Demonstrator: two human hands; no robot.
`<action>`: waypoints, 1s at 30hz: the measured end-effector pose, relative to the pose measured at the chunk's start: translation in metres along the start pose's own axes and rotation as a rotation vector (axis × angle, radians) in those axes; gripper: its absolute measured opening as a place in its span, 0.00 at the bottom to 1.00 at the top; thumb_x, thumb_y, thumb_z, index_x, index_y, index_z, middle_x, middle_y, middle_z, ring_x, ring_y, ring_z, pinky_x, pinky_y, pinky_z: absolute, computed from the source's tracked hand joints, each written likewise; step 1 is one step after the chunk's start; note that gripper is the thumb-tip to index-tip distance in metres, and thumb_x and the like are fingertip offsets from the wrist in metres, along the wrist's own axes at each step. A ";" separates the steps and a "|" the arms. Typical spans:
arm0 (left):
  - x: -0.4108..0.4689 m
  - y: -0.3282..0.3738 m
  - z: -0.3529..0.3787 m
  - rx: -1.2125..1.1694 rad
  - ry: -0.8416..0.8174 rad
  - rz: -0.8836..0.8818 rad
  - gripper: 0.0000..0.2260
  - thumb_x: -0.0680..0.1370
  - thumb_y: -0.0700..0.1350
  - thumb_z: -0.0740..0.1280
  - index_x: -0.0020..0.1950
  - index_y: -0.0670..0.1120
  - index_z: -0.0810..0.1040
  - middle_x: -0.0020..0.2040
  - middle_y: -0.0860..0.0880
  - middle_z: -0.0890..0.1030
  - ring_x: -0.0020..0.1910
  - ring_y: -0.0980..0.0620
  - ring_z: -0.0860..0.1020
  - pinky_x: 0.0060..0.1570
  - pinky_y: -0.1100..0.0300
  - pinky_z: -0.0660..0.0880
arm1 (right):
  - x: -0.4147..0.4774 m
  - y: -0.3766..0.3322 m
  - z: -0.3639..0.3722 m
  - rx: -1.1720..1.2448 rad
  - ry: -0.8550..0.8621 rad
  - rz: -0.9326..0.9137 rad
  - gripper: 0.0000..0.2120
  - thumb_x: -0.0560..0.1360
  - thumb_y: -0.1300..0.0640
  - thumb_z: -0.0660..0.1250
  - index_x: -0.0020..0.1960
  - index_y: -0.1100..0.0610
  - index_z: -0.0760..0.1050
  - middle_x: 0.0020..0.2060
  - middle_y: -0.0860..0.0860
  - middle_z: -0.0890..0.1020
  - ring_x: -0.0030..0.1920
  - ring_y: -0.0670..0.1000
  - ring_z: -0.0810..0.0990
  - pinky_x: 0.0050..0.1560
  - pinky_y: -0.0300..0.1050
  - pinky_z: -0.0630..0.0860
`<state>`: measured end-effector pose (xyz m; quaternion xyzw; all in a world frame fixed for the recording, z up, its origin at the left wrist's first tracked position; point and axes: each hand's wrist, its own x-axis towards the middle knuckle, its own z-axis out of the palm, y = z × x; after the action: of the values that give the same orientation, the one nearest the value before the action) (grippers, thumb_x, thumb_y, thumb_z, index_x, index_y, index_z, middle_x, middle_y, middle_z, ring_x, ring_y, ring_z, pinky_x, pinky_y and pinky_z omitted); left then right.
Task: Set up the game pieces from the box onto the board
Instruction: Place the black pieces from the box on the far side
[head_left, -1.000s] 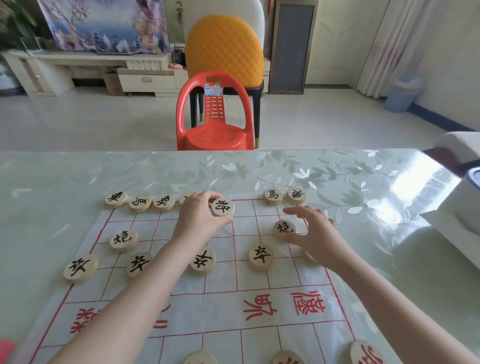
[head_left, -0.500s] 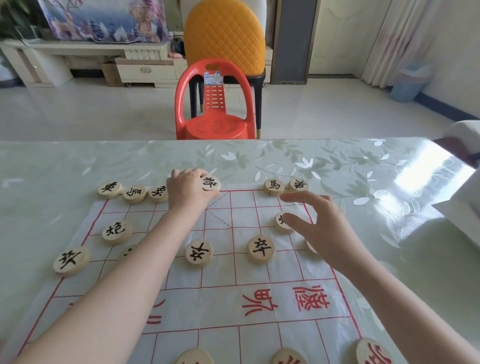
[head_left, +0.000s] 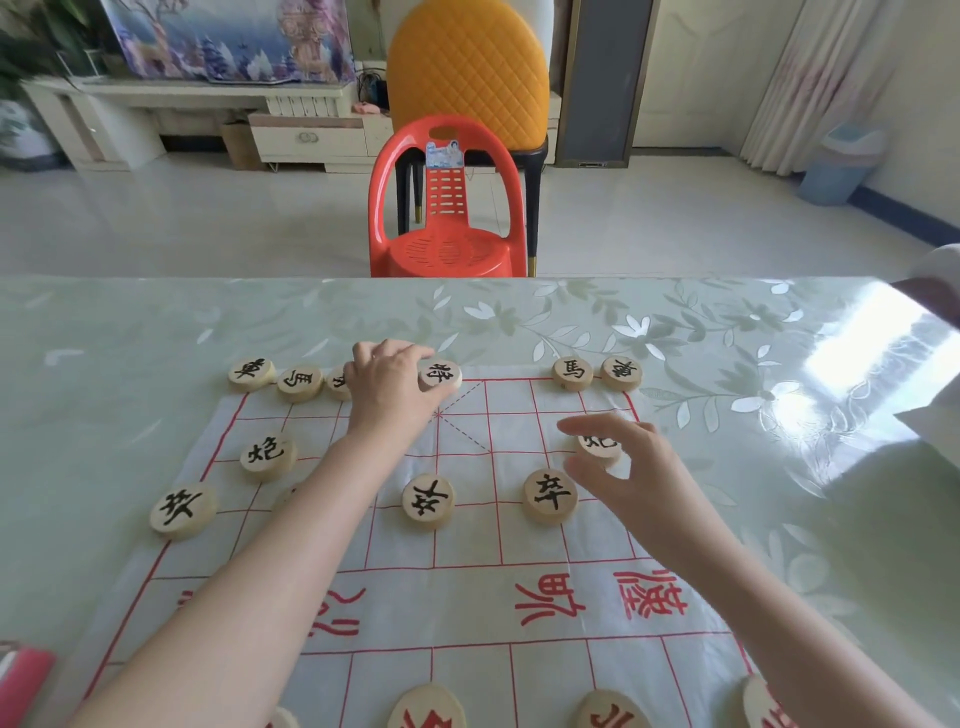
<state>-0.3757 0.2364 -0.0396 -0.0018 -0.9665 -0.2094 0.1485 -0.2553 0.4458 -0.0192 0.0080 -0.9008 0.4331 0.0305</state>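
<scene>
A white cloth board (head_left: 467, 613) with red grid lines lies on the table. Several round wooden pieces with black characters stand on its far half. My left hand (head_left: 387, 387) reaches to the far edge and pinches a black-marked piece (head_left: 440, 375) at the middle of the back row. My right hand (head_left: 628, 478) hovers over the right side with fingers spread around a piece (head_left: 598, 448) on the second row. Two black soldier pieces (head_left: 428, 501) (head_left: 549, 494) sit between my arms. Red-marked pieces (head_left: 427, 709) show at the bottom edge.
The table (head_left: 727, 338) has a glossy green floral cover. A red plastic chair (head_left: 447, 208) stands beyond its far edge, with an orange chair behind. A white box (head_left: 935, 395) sits at the right edge. A red object (head_left: 21, 680) lies at the bottom left.
My left hand has carried the piece forward from the second row to the back row's middle. My right hand has stayed near the right-hand piece, fingers curling slightly around it.
</scene>
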 end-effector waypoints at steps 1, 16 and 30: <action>-0.004 0.000 -0.008 -0.036 0.026 0.003 0.20 0.71 0.56 0.69 0.61 0.52 0.76 0.62 0.51 0.75 0.62 0.45 0.64 0.56 0.56 0.58 | -0.002 -0.003 0.003 0.000 -0.011 -0.010 0.13 0.73 0.53 0.67 0.56 0.40 0.74 0.54 0.40 0.74 0.61 0.41 0.67 0.58 0.37 0.63; -0.172 -0.104 -0.173 -0.386 -0.087 -0.188 0.09 0.72 0.37 0.70 0.48 0.48 0.83 0.47 0.54 0.83 0.49 0.54 0.79 0.42 0.73 0.65 | -0.060 -0.113 0.077 -0.023 -0.245 -0.095 0.14 0.74 0.56 0.66 0.60 0.48 0.74 0.55 0.42 0.78 0.62 0.46 0.71 0.65 0.41 0.65; -0.279 -0.267 -0.248 -0.135 0.009 -0.515 0.19 0.69 0.28 0.68 0.59 0.38 0.76 0.58 0.40 0.77 0.57 0.39 0.75 0.57 0.49 0.70 | -0.118 -0.243 0.241 -0.018 -0.629 -0.393 0.24 0.73 0.63 0.60 0.68 0.52 0.68 0.67 0.51 0.72 0.66 0.52 0.69 0.63 0.37 0.62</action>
<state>-0.0556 -0.0912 -0.0128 0.2352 -0.9183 -0.3041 0.0943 -0.1396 0.1043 0.0124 0.3131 -0.8511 0.3877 -0.1652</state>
